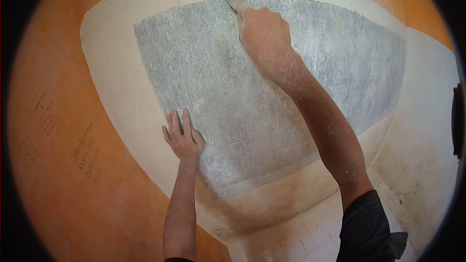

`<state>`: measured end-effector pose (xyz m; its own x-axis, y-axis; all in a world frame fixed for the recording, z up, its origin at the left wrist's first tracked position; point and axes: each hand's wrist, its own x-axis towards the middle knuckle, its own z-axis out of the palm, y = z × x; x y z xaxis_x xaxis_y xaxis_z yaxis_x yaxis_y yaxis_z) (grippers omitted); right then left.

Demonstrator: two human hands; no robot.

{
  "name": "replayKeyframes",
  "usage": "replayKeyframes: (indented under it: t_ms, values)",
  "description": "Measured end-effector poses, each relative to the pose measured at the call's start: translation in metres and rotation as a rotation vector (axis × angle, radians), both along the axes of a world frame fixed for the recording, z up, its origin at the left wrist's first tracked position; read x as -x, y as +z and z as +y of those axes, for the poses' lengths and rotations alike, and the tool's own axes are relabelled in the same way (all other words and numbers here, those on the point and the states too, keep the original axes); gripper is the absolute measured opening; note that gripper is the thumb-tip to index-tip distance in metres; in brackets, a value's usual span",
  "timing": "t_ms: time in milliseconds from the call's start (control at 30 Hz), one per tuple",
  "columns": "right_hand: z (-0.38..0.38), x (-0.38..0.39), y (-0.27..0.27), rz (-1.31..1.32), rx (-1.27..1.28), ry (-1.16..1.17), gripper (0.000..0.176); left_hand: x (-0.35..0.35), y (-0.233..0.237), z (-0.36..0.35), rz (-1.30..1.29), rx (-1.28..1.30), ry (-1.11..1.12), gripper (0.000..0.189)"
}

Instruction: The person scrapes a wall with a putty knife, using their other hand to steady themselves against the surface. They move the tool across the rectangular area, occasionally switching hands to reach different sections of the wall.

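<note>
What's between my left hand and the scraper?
Only rough grey wall surface lies between your left hand and the scraper in the head view; no object shows there.

Wearing a black top. Right sleeve (365,228) is running short and loose, with a pointed flap (399,243) sticking out to one side. Left sleeve (177,260) is showing only as a dark sliver. Right forearm (326,122), left forearm (179,213), right hand (266,36), left hand (183,143) are all showing bare.

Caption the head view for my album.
Right hand holding a flat blade at the top edge of a grey wall patch, left hand resting on its left side.
</note>
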<state>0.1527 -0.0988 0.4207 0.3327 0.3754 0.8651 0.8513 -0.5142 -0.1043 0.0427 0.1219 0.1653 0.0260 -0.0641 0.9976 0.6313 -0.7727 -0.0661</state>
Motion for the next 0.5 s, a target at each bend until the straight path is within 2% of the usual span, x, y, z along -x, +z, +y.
replayKeyframes:
  t_ms: [100, 233, 333, 433, 500]
  values:
    - [0.004, 0.000, -0.011, -0.082, -0.113, -0.002, 0.023, 0.001, 0.000, 0.000, -0.004, -0.005, -0.007, 0.053]
    - [0.000, 0.011, -0.007, 0.006, -0.043, 0.011, 0.019, 0.003, 0.001, -0.002, 0.003, 0.002, -0.016, 0.054]
    - [0.004, 0.014, -0.003, -0.073, -0.065, -0.012, 0.019, 0.002, -0.001, 0.000, -0.003, -0.020, -0.017, 0.054]
    - [0.005, 0.017, -0.005, -0.014, -0.059, -0.021, 0.019, 0.003, -0.002, -0.001, 0.006, 0.010, -0.022, 0.054]
    - [0.005, 0.011, -0.012, -0.087, -0.117, 0.070, 0.017, 0.005, -0.002, -0.001, 0.009, 0.000, -0.028, 0.054]
